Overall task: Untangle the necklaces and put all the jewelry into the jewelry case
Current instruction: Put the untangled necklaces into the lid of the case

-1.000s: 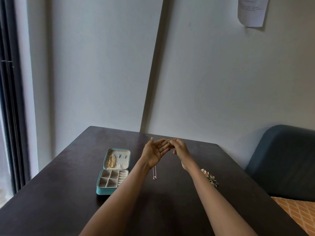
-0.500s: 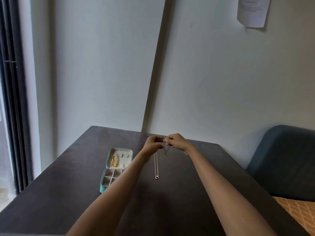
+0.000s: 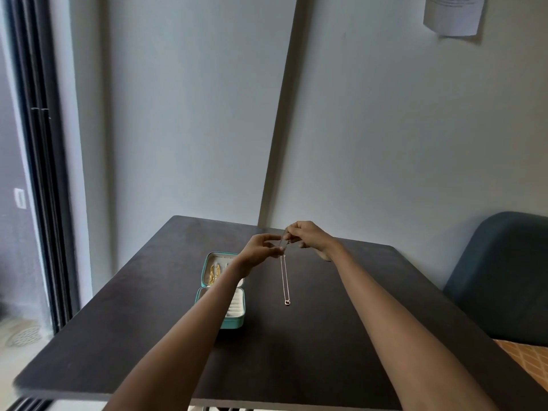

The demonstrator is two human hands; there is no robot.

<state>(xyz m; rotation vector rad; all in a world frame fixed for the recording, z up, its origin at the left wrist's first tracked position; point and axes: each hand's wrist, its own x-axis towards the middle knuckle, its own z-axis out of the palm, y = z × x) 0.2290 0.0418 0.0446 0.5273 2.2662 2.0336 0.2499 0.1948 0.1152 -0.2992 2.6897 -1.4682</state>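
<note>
A thin rose-gold necklace (image 3: 284, 277) hangs over the dark table (image 3: 311, 336), its small pendant (image 3: 287, 302) at the bottom. My left hand (image 3: 261, 251) pinches the chain near its top. My right hand (image 3: 307, 237) pinches the same chain slightly higher and to the right. The open teal jewelry case (image 3: 234, 310) sits on the table to the left, partly hidden by my left forearm. Gold jewelry (image 3: 214, 274) lies in its raised lid.
A dark blue chair (image 3: 504, 277) stands at the right of the table. A wall runs behind the table, with a paper sheet (image 3: 452, 14) hung at the top right. A dark window frame (image 3: 38, 173) is at the left.
My hands went from open palms to pinching the chain. The necklace now hangs longer, and my right hand has lifted slightly away from my left. The other jewelry at the right is no longer visible.
</note>
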